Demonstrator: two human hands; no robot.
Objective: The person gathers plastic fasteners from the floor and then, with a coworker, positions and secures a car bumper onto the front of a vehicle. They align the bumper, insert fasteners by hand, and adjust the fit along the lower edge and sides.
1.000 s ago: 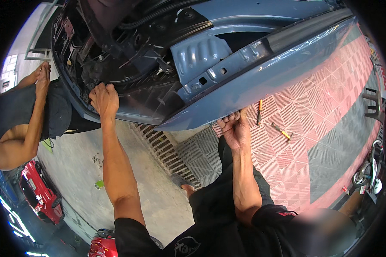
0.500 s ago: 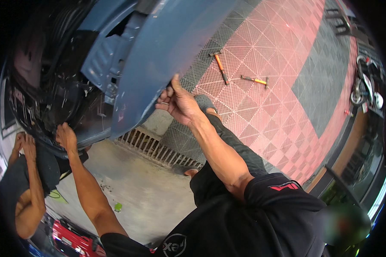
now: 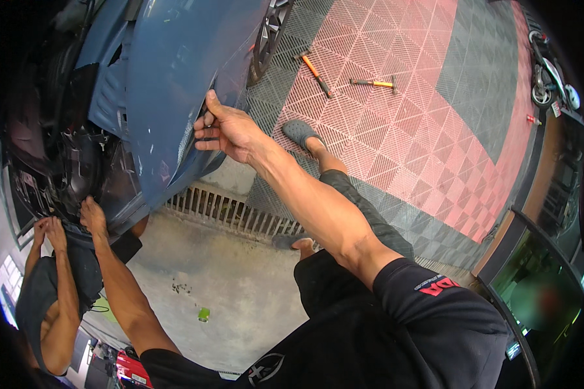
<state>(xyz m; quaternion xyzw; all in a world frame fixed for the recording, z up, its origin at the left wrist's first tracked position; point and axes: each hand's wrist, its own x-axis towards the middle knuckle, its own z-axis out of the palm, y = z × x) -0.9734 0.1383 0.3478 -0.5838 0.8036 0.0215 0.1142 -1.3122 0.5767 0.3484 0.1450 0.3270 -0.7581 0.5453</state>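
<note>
A blue car body panel [image 3: 159, 84], with a pale scuffed strip along its edge, fills the upper left. My right hand [image 3: 230, 133] grips that edge near the wheel, thumb up and fingers curled; what lies under the fingertips is partly hidden. Farther left, the closed fingers of my left hand [image 3: 95, 218] are on the dark front edge [image 3: 126, 217] of the car, beside the exposed engine bay [image 3: 81, 162]. Exactly what they pinch there is hard to see. Another person's hands [image 3: 50, 232] touch the same front edge, left of mine.
Two hammers with orange handles, one [image 3: 316, 76] and another [image 3: 373, 83], lie on red and grey floor tiles [image 3: 402, 129]. A drain grate [image 3: 227, 211] crosses the floor below the car. A small green object [image 3: 204, 314] lies on the concrete. A motorcycle [image 3: 545, 78] stands far right.
The whole view has shifted, so the car sits farther left and its wheel now shows. My right hand stays at the panel edge, and my left hand stays at the car's front.
</note>
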